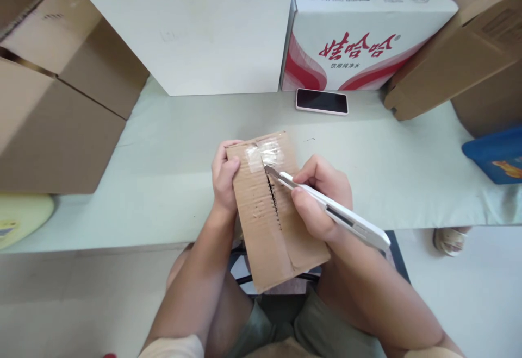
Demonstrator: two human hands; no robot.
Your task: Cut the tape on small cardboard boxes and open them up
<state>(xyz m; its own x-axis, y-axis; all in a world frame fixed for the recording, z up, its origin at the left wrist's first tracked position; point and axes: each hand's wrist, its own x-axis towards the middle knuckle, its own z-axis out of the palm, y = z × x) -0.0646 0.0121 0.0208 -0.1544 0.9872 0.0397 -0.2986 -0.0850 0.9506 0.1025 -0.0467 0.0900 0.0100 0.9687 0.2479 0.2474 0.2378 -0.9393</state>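
Note:
A small brown cardboard box (261, 238) is held tilted over the near edge of the table, above my lap. My left hand (225, 176) grips its upper left edge, thumb on top and the other fingers partly hidden behind it. In my right hand (320, 195) is a white utility knife (338, 211), pinched between thumb and fingers. Its blade is out, and the tip meets the box's middle seam just below a patch of clear tape (267, 152). Below the tip the seam shows a dark, ragged slit; lower down, tape still covers it.
On the pale green tablecloth (175, 157) lies a phone (322, 101). White boxes (228, 37) and a red-and-white carton (367, 43) line the back. Brown cartons (53, 124) stand left, more cartons (452, 59) right, beside a blue container (497, 154). A sandaled foot (451, 238) shows at right.

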